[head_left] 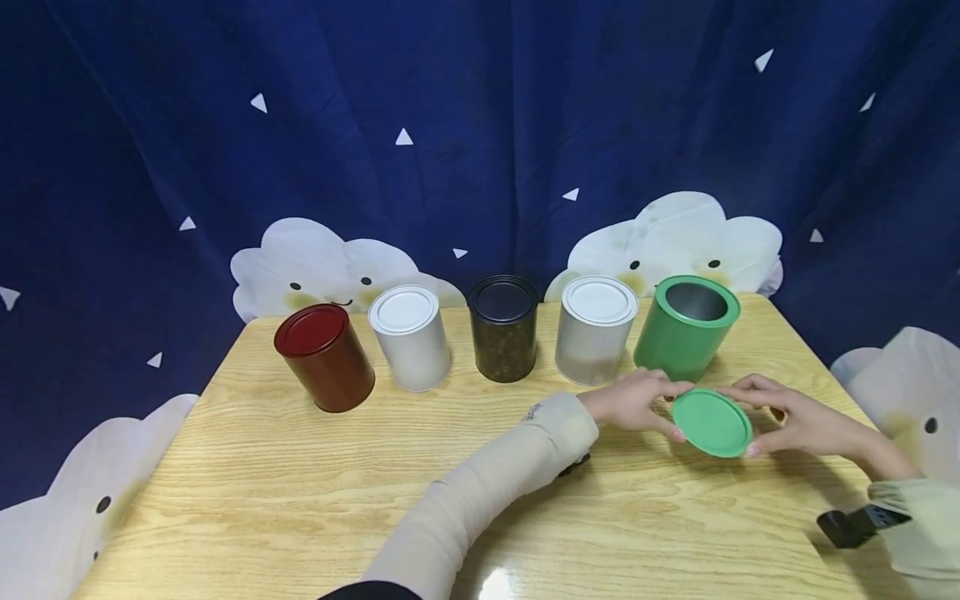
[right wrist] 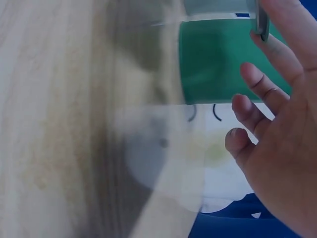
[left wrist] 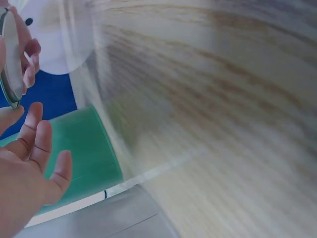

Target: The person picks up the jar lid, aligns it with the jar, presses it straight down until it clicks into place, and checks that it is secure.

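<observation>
Between my two hands, a round green lid is held by its edge, tilted above the table in front of the green can. My left hand pinches the lid's left rim between thumb and fingers. On the opposite rim, my right hand grips with thumb and index finger. Just behind them stands the green can, its top uncovered and its dark grey inside showing. In the left wrist view the lid appears nearly edge-on, its underside pale. The right wrist view catches only the lid's edge near the fingertips.
Left of the green can stand a white can, a black can, another white can and a dark red can, all lidded. A wooden table carries them. Behind hangs a dark blue curtain with cloud shapes.
</observation>
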A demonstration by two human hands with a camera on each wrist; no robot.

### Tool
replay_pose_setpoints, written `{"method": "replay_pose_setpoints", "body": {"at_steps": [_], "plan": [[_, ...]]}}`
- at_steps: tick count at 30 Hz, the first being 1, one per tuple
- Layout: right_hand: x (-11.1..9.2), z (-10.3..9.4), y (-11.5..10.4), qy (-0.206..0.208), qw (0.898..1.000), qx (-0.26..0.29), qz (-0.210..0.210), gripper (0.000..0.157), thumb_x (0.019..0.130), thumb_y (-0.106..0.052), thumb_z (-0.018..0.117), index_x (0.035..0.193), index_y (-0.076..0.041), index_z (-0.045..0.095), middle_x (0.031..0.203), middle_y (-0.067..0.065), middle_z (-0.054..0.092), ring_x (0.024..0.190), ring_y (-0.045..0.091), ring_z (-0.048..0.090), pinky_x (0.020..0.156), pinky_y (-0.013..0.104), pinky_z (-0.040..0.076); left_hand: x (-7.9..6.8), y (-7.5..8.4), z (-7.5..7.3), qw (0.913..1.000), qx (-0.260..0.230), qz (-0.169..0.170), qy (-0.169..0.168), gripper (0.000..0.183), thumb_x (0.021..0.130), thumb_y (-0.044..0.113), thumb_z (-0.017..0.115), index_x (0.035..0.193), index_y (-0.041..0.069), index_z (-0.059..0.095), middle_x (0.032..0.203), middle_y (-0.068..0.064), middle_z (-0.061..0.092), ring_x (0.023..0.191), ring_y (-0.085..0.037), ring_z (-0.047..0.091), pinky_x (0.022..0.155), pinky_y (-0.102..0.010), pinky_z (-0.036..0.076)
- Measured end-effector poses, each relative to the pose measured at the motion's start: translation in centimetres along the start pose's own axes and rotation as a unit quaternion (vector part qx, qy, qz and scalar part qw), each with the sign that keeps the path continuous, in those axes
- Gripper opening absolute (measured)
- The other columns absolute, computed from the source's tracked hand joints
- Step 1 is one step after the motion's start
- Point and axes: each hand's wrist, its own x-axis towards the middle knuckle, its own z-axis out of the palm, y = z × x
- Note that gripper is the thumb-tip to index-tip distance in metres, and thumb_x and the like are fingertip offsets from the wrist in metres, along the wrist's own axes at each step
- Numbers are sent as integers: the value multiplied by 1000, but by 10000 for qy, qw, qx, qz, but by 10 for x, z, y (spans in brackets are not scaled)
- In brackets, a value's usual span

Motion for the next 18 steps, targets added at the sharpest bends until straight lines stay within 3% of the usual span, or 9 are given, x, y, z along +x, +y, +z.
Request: {"method": "replay_pose_setpoints", "body": {"at_steps": [4,11,18], "plan": [[1,-6,-6,71,9998,-174,50,78,63,-5,79,133,-3,45,114,-8,45,91,6,39,57,29,29,-4,3,-8,9994,-297,-116,104,79,78,45,68,143,19,31,114,5,49,102,-5,40,76,-12,29],[5,-14,-10,282,9992,-200,-188,76,61,-2,79,130,-1,47,111,-8,48,81,8,39,56,29,29,-12,8,-21,9976,-427,-12,552,77,77,42,70,141,17,35,116,3,48,103,-6,40,79,-12,28],[9,-20,-13,571,9975,-242,-329,77,57,2,80,128,3,48,108,-8,50,77,4,37,54,26,30,-18,12,-27,9892,-353,-93,1419,72,75,43,72,135,16,45,113,5,51,105,-4,40,85,-16,27]]}}
